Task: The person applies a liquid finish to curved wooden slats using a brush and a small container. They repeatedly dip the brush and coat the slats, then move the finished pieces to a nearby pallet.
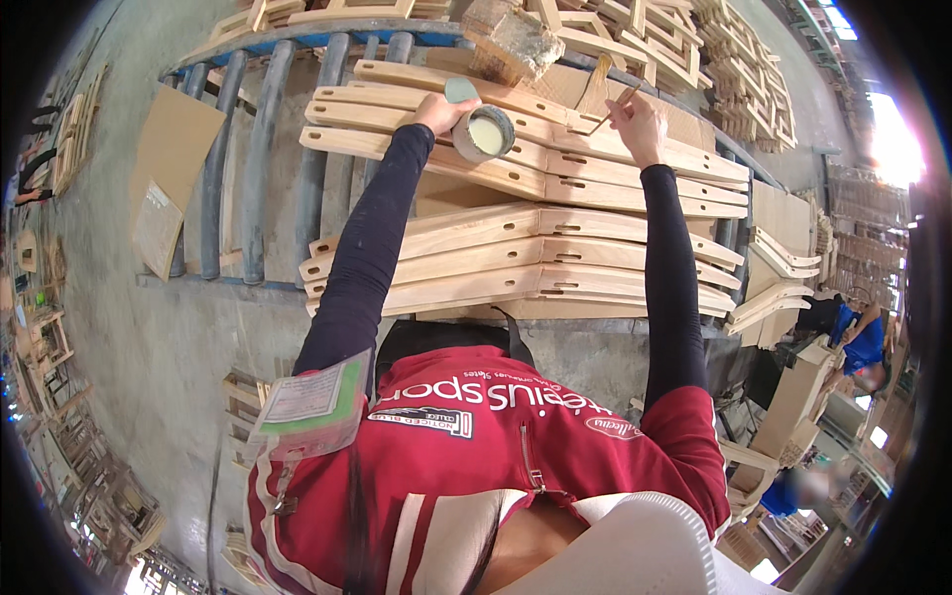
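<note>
My left hand [437,112] is closed on the side of a small grey tub [483,135] with cream-coloured liquid in it. A pale green rounded piece [459,90] shows by its fingertips; whether it is joined to the tub I cannot tell. Between the fingers of my right hand [642,126] is a thin wooden stick [600,123], its lower end pointing down at the slotted wooden pieces. Several long, bent wooden pieces [476,238] lie side by side in two groups under my hands. Small slots are cut along their edges and near their ends.
Beneath the wood runs a roller conveyor [263,164] with brown cardboard sheets [195,129]. A rough, stained block [511,45] stands at the far edge. Wooden frames [744,74] are piled beyond. Curved wooden parts [773,297] lie to the right, where a person in blue [861,337] is seen.
</note>
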`<state>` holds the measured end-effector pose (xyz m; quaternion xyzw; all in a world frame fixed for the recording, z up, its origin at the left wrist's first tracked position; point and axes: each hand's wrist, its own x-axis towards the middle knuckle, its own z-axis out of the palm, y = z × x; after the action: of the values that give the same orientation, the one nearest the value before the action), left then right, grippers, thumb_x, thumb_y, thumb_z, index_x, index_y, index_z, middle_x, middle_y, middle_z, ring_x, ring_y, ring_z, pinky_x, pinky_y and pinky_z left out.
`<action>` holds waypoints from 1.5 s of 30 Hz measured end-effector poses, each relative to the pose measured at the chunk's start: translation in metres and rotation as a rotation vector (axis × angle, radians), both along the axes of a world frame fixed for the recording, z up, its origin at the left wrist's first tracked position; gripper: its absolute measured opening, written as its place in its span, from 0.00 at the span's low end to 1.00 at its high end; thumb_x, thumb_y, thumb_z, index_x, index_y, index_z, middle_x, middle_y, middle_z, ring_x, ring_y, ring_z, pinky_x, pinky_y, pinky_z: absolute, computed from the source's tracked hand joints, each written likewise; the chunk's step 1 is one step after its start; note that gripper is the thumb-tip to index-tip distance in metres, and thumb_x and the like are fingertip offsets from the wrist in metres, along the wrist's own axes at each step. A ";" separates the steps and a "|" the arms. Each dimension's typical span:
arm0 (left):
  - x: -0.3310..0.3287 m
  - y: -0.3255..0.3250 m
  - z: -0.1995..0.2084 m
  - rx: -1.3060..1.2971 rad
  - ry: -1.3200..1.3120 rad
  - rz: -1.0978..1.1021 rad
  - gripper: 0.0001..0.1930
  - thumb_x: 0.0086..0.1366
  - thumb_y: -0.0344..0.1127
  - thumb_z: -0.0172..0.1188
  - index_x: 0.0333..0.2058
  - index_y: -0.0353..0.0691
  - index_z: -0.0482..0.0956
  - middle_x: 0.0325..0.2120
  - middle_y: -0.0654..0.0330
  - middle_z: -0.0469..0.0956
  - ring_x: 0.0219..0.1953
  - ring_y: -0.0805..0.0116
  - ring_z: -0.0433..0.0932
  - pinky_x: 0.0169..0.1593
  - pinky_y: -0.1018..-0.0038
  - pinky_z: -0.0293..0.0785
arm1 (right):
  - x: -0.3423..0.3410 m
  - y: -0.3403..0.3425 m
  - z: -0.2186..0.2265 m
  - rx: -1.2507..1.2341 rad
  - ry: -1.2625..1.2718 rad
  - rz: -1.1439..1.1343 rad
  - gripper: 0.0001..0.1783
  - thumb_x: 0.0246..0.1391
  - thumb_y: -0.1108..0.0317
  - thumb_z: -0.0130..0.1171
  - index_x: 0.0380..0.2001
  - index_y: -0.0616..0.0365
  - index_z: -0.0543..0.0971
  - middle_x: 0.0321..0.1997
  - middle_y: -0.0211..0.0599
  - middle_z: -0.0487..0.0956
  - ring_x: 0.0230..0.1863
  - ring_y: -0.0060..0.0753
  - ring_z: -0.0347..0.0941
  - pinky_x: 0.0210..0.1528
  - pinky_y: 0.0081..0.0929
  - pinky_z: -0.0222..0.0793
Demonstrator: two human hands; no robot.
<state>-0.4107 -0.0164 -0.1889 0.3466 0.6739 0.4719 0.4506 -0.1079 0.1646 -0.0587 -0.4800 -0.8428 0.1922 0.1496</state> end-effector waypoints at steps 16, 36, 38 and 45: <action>-0.004 0.001 0.001 -0.060 -0.179 0.051 0.16 0.62 0.41 0.64 0.44 0.38 0.79 0.37 0.64 0.81 0.36 0.72 0.78 0.38 0.69 0.78 | 0.044 -0.020 -0.006 -0.182 0.451 -0.084 0.03 0.57 0.76 0.60 0.32 0.64 0.76 0.26 0.35 0.81 0.33 0.25 0.81 0.31 0.20 0.74; 0.075 -0.272 0.060 0.132 -0.890 0.642 0.15 0.64 0.49 0.62 0.44 0.48 0.78 0.36 0.69 0.80 0.34 0.75 0.80 0.29 0.77 0.77 | 0.104 -0.265 0.062 -0.697 1.280 -0.329 0.12 0.63 0.65 0.56 0.42 0.64 0.76 0.42 0.46 0.82 0.43 0.33 0.81 0.44 0.24 0.79; 0.083 -0.296 0.063 0.067 -0.822 0.674 0.16 0.65 0.50 0.60 0.45 0.48 0.77 0.36 0.68 0.80 0.32 0.75 0.81 0.30 0.75 0.79 | 0.100 -0.281 0.070 -0.722 1.252 -0.349 0.12 0.63 0.64 0.57 0.42 0.64 0.76 0.42 0.47 0.82 0.43 0.34 0.81 0.43 0.24 0.80; 0.114 -0.334 0.098 0.005 -0.770 0.656 0.16 0.68 0.49 0.57 0.45 0.44 0.77 0.36 0.63 0.81 0.34 0.71 0.83 0.33 0.72 0.83 | 0.092 -0.325 0.089 -0.738 1.108 -0.262 0.12 0.63 0.62 0.57 0.42 0.59 0.76 0.43 0.46 0.82 0.45 0.34 0.81 0.43 0.23 0.79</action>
<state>-0.2967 -0.3505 -0.0911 -0.0815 0.5312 0.6838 0.4936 -0.0160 -0.1601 0.0305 -0.4287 -0.4558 0.6650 0.4078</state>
